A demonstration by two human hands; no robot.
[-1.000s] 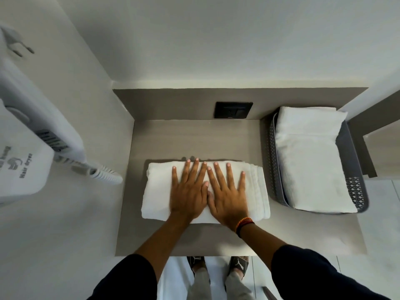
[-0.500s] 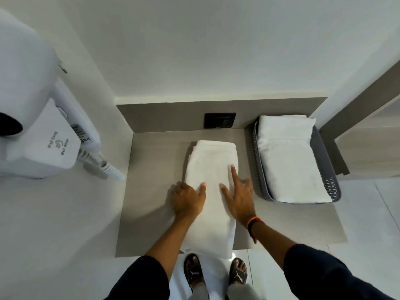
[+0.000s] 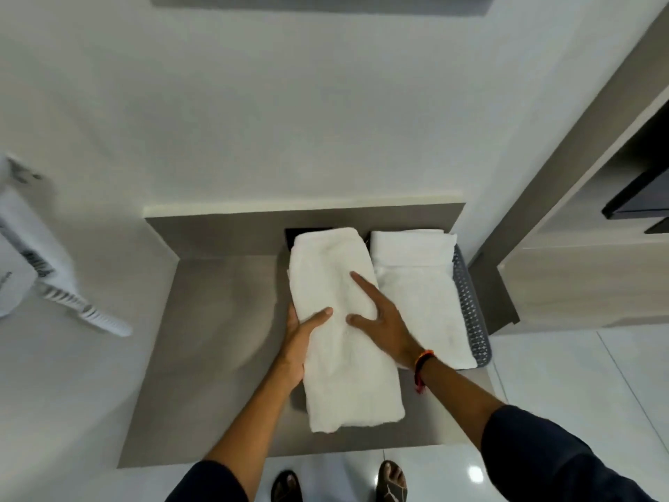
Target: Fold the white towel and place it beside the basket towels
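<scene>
I see folded white towel [image 3: 344, 320] lying lengthwise away from me, flush against basket towels [image 3: 416, 295]; left hand [image 3: 302, 338] cupping its left edge, right hand [image 3: 383, 320] flat, spread on top.

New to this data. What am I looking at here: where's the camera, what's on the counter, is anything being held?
There is no robot: a person works with two bare hands. The single picture comes from a wide-angle camera on the person's head, looking forward and down, so the forearms enter from the bottom.

On the grey counter lies a folded white towel, long side pointing away from the person. To its right stands a grey basket with more white towels in it; towel and basket look touching or nearly so. A wall-mounted hair dryer shows at the left edge.

The left hand grips the towel's left edge, thumb on top. The right hand lies flat on the towel, fingers spread.
</scene>
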